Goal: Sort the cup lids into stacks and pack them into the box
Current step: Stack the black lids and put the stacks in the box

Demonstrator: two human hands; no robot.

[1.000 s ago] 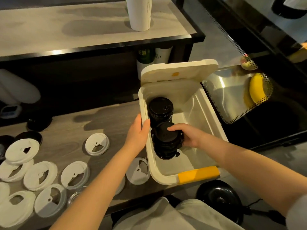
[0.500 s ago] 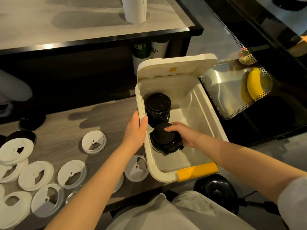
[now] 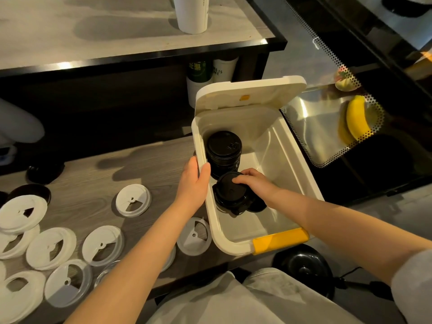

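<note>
A white box [image 3: 301,181] with a raised lid and a yellow front handle stands at the right end of the wooden table. Inside it, against the left wall, stands one stack of black lids [image 3: 224,153]. In front of that sits a second, shorter black stack [image 3: 230,195]. My right hand [image 3: 254,183] reaches into the box and grips this second stack from the top and right. My left hand [image 3: 194,183] holds the box's left rim, thumb over the edge. Several white lids [image 3: 132,200] lie spread on the table to the left.
A couple of black lids [image 3: 30,191] lie at the table's far left. A raised counter carries a white cup stack [image 3: 192,14]; more cups [image 3: 211,73] stand under it. A glass case with a banana [image 3: 356,120] is at the right. A black stool base [image 3: 304,265] sits below the box.
My right hand has lowered the second black stack deeper into the box, beside the first stack. My left hand stays on the rim.
</note>
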